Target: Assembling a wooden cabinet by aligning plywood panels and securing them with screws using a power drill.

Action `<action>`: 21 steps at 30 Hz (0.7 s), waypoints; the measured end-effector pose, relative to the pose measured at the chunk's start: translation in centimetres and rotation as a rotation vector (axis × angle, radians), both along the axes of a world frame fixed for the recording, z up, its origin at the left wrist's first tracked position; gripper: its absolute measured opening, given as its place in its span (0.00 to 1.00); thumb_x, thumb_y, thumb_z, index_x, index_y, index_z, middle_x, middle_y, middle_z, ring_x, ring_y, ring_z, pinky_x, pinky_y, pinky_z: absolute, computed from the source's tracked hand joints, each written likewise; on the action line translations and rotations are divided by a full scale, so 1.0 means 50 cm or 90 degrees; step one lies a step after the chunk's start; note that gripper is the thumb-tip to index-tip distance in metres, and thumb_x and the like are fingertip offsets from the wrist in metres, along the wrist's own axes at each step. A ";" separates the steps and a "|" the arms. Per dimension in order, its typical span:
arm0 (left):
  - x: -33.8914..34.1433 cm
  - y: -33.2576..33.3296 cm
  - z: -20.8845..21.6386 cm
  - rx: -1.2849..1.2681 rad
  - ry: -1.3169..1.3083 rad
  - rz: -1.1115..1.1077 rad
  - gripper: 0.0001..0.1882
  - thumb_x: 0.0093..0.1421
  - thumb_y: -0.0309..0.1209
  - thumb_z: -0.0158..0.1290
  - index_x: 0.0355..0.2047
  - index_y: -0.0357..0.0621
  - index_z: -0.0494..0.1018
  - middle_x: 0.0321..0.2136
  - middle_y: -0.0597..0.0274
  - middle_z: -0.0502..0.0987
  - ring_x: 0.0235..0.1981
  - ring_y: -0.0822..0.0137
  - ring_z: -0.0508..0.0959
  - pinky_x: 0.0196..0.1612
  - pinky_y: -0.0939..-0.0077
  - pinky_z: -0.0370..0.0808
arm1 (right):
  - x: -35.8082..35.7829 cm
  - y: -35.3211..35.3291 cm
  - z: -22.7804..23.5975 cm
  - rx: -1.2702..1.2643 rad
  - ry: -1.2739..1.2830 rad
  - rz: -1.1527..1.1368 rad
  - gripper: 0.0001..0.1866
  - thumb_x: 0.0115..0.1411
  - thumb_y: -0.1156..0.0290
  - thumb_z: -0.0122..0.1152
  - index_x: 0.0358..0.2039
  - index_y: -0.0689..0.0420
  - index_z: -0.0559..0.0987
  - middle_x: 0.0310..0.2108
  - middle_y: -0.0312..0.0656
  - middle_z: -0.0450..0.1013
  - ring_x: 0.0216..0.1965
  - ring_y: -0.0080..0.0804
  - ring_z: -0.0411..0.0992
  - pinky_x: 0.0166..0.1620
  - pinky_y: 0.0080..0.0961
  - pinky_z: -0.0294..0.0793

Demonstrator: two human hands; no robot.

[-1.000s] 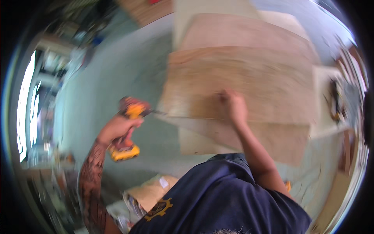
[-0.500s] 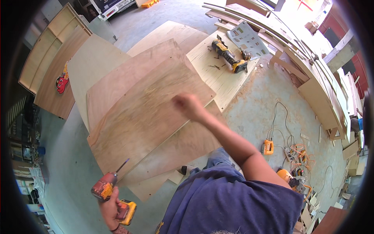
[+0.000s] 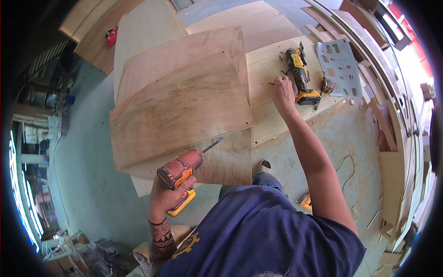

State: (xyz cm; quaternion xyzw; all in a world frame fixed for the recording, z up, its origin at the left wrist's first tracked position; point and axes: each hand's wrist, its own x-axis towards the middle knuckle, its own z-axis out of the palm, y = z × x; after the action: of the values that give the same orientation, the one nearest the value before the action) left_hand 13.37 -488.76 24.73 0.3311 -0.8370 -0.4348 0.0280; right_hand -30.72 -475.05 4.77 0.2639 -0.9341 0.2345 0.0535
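Observation:
My left hand (image 3: 168, 198) is wrapped round the handle of a red cordless impact driver (image 3: 181, 167) with a yellow battery. Its long bit points right, over the edge of the upper plywood sheet (image 3: 184, 108). Over on the pale board (image 3: 272, 115), my right hand (image 3: 284, 94) has its fingers bent together among a few dark screws (image 3: 271, 83). What lies between those fingertips is hidden. Right beside that hand lies a yellow and black cordless oscillating multi-tool (image 3: 299, 69). A tape measure (image 3: 327, 85) sits just past it, on a printed sheet (image 3: 341, 69).
Several plywood sheets overlap in front of me, with a large pale panel (image 3: 143, 41) behind. Stacked boards (image 3: 392, 184) run along the right side. A yellow power tool (image 3: 305, 201) and a cable (image 3: 350, 171) lie on the floor, with clutter (image 3: 92, 254) at lower left.
My right hand has moved from above the plywood to the screws beside the multi-tool. The driver, still in my left hand, has come up and right over the sheets. My view has shifted.

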 end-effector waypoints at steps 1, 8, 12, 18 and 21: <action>-0.010 0.018 0.013 0.079 -0.024 0.042 0.18 0.59 0.35 0.70 0.44 0.38 0.79 0.33 0.66 0.82 0.26 0.76 0.81 0.32 0.77 0.79 | -0.010 0.008 -0.011 -0.008 -0.007 -0.005 0.08 0.64 0.77 0.50 0.40 0.63 0.78 0.45 0.57 0.74 0.50 0.56 0.74 0.52 0.46 0.77; -0.015 0.055 0.030 0.065 -0.080 0.048 0.28 0.60 0.37 0.68 0.56 0.34 0.75 0.45 0.52 0.85 0.45 0.62 0.86 0.49 0.68 0.81 | -0.017 0.015 -0.015 -0.187 0.052 0.049 0.14 0.67 0.77 0.51 0.51 0.64 0.78 0.44 0.57 0.76 0.48 0.57 0.75 0.53 0.47 0.75; -0.036 0.071 0.083 0.034 0.147 -0.048 0.24 0.60 0.32 0.66 0.56 0.38 0.78 0.44 0.57 0.85 0.40 0.69 0.84 0.44 0.70 0.80 | 0.076 0.043 0.028 -0.794 -0.810 0.044 0.15 0.72 0.73 0.60 0.56 0.66 0.78 0.41 0.39 0.76 0.37 0.26 0.73 0.44 0.25 0.77; -0.034 0.077 0.051 0.118 0.266 0.003 0.26 0.62 0.37 0.66 0.58 0.39 0.76 0.45 0.49 0.84 0.40 0.57 0.83 0.48 0.67 0.79 | 0.179 0.111 -0.016 -0.828 -1.072 0.220 0.17 0.72 0.79 0.54 0.59 0.69 0.73 0.53 0.50 0.75 0.56 0.39 0.75 0.66 0.36 0.75; -0.001 0.099 0.041 0.064 0.190 0.038 0.26 0.62 0.40 0.67 0.54 0.37 0.76 0.41 0.50 0.85 0.38 0.58 0.83 0.46 0.66 0.79 | 0.259 0.083 0.031 -0.786 -1.098 0.326 0.16 0.72 0.81 0.53 0.59 0.67 0.74 0.52 0.49 0.76 0.55 0.37 0.76 0.64 0.33 0.78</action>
State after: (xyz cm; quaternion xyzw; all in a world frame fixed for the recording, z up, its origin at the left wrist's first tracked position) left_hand 13.34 -483.81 26.77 0.2882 -0.7907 -0.5193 0.1483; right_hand -17.75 -470.91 6.34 0.1250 -0.2961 0.7733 -0.5465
